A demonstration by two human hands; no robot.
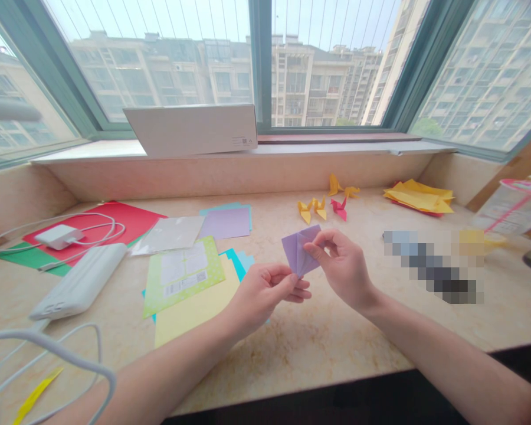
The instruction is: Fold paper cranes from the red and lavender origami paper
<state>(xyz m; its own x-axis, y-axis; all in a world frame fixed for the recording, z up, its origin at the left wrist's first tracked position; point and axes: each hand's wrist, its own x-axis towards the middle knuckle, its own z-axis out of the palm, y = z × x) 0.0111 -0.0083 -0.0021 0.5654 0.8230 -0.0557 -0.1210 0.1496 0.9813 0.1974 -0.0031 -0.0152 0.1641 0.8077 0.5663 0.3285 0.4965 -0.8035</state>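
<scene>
Paper (294,249), purple and folded, is held between our two hands, raised above the countertop (336,354). We note our left hand (272,286) at the lower corner: thumb and forefinger pinched on the tip, remaining fingers extended to the right below it. Our right hand (343,265) is clamped on the right side, thumb against the near face, index finger curled. Left forearm (181,366) and right forearm (451,354) slant inward toward the grip. Just beyond the grip we record four yellow folded birds (320,208) and one pink-red bird (338,208); farther right, yellow sheets (418,196). Left of the grip: green dotted packet (183,277) on pale yellow sheets (194,321), white block-shaped device (82,280) well apart.
</scene>
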